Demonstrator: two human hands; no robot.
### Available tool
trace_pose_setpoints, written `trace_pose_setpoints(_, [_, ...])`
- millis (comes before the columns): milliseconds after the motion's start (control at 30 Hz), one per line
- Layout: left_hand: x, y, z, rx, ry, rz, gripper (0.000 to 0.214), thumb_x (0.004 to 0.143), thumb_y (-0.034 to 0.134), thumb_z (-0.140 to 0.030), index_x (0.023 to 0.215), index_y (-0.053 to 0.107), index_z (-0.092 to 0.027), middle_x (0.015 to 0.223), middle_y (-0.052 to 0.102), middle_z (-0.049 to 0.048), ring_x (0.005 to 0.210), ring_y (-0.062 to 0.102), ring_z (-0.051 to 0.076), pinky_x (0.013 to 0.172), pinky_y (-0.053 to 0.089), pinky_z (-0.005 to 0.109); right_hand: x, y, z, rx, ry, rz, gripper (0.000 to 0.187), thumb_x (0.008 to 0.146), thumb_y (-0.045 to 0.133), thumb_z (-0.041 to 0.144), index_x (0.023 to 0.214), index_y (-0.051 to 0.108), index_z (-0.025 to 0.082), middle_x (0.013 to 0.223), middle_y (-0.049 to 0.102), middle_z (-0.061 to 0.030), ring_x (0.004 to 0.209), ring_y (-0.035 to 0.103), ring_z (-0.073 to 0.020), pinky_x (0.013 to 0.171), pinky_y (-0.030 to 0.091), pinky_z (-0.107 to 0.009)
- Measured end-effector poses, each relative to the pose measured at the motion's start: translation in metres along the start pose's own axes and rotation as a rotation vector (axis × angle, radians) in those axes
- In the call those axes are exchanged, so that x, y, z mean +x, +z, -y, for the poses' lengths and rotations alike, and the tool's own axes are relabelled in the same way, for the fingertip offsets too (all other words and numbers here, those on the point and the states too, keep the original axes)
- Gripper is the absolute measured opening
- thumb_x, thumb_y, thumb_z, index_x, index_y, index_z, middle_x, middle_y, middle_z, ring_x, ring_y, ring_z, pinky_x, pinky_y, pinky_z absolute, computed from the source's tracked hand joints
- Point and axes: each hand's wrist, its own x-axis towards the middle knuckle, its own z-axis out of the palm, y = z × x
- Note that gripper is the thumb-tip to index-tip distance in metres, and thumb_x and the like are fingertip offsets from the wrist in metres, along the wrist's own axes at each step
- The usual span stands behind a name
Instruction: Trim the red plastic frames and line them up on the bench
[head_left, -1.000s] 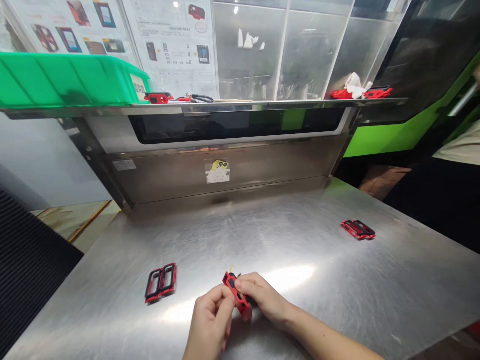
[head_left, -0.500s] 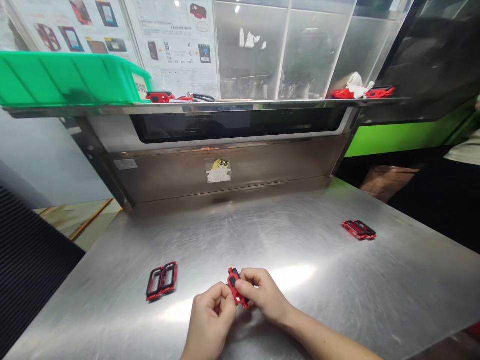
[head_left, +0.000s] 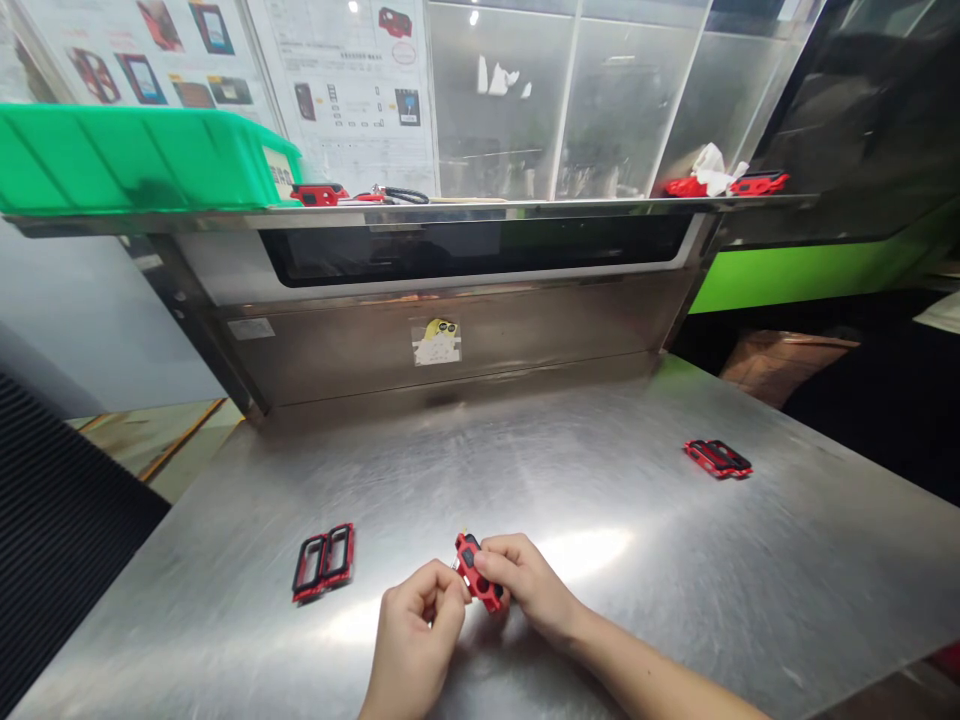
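Near the front of the metal table (head_left: 480,450), my right hand (head_left: 529,585) grips a small red and black plastic case part (head_left: 477,572), thumb on its upper face. My left hand (head_left: 424,625) is pinched at the left edge of this part; a small pale or metallic bit shows by its fingertips, too small to name. A red and black double-frame part (head_left: 324,563) lies flat to the left of my hands. Farther off on the right lies a second such part (head_left: 718,458).
A metal shelf (head_left: 495,210) spans the back, carrying a green bin (head_left: 135,160), red and black pieces (head_left: 321,194) and a white crumpled wrapping (head_left: 712,170). Printed sheets (head_left: 345,110) hang behind. At right, a brown bag (head_left: 780,365) stands beyond the table edge.
The red and black case part has turned slightly in my right hand, showing more of its side. My left hand has drawn a little to the left. The parts on the table stay put.
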Motion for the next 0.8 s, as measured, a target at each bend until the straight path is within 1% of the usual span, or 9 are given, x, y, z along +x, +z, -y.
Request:
trace_pose_setpoints(200, [0.001,-0.002,-0.002,-0.004,-0.007,-0.038,0.030,0.070,0.061,-0.042,0.054,0.052,-0.018,0.037,0.034,-0.0088,0.032,0.025,0.005,0.031,0.017,0.017,0.000,-0.001,-0.002,0.058,0.076,0.075,0.056,0.068,0.059,0.065,0.059,0.058,0.010,0.041,0.045,0.0015,0.032,0.037,-0.0079,0.034,0.025,-0.018])
trace_pose_setpoints(300, [0.000,-0.001,-0.002,0.012,-0.003,-0.042,0.027,0.070,0.059,-0.039,0.054,0.052,-0.019,0.038,0.033,-0.0087,0.033,0.024,0.006,0.032,0.016,0.018,0.001,0.000,-0.005,0.108,0.064,0.051,0.054,0.070,0.058,0.064,0.060,0.058,0.010,0.042,0.044,0.0017,0.034,0.037,-0.0078,0.036,0.025,-0.018])
trace_pose_setpoints(433, [0.000,-0.002,0.000,0.065,0.076,-0.057,0.028,0.070,0.057,-0.038,0.051,0.049,-0.019,0.042,0.031,-0.0070,0.040,0.027,0.008,0.037,0.021,0.019,-0.001,0.002,-0.003,0.174,-0.087,-0.093,0.053,0.079,0.052,0.063,0.062,0.054,0.013,0.050,0.048,-0.0003,0.042,0.039,-0.0091,0.042,0.028,-0.019])
trace_pose_setpoints(567, [0.002,-0.004,0.002,0.119,0.121,-0.130,0.043,0.073,0.055,-0.044,0.045,0.032,-0.020,0.048,0.026,-0.0060,0.047,0.025,0.009,0.045,0.024,0.021,-0.010,0.003,0.005,0.046,-0.314,-0.169,0.053,0.086,0.045,0.062,0.065,0.051,0.014,0.058,0.050,-0.0027,0.050,0.041,-0.0116,0.048,0.033,-0.022])
trace_pose_setpoints(600, [0.001,-0.004,0.002,0.117,0.116,-0.147,0.043,0.074,0.054,-0.046,0.047,0.033,-0.021,0.048,0.025,-0.0064,0.047,0.024,0.009,0.045,0.024,0.021,-0.013,0.003,0.007,0.016,-0.338,-0.164,0.054,0.086,0.043,0.063,0.065,0.051,0.014,0.057,0.049,-0.0026,0.050,0.041,-0.0122,0.048,0.034,-0.023])
trace_pose_setpoints(667, [0.000,-0.003,0.002,0.079,0.123,-0.143,0.035,0.075,0.055,-0.052,0.061,0.049,-0.020,0.047,0.027,-0.0077,0.045,0.025,0.010,0.045,0.024,0.021,-0.018,0.005,0.008,-0.013,-0.352,-0.142,0.055,0.087,0.040,0.065,0.065,0.051,0.015,0.056,0.048,-0.0024,0.050,0.042,-0.0128,0.047,0.034,-0.024])
trace_pose_setpoints(700, [-0.002,-0.003,0.002,0.046,0.140,-0.113,0.037,0.072,0.056,-0.057,0.077,0.057,-0.020,0.047,0.029,-0.0085,0.044,0.027,0.010,0.046,0.025,0.021,-0.020,0.006,0.009,-0.019,-0.348,-0.124,0.055,0.087,0.039,0.065,0.066,0.050,0.015,0.057,0.048,-0.0025,0.050,0.042,-0.0129,0.047,0.034,-0.024])
trace_pose_setpoints(767, [-0.004,-0.003,0.004,-0.011,0.182,-0.011,0.070,0.061,0.061,-0.068,0.112,0.054,-0.020,0.047,0.035,-0.0095,0.043,0.028,0.010,0.045,0.026,0.021,-0.023,0.007,0.008,-0.024,-0.324,-0.076,0.055,0.087,0.039,0.065,0.068,0.050,0.015,0.059,0.049,-0.0027,0.050,0.042,-0.0127,0.048,0.034,-0.024])
trace_pose_setpoints(800, [-0.006,-0.003,0.005,-0.023,0.201,0.044,0.087,0.054,0.062,-0.073,0.122,0.049,-0.020,0.047,0.038,-0.0092,0.042,0.029,0.010,0.044,0.025,0.021,-0.024,0.008,0.008,-0.025,-0.305,-0.044,0.056,0.087,0.039,0.066,0.069,0.050,0.015,0.059,0.049,-0.0027,0.051,0.043,-0.0127,0.048,0.035,-0.024])
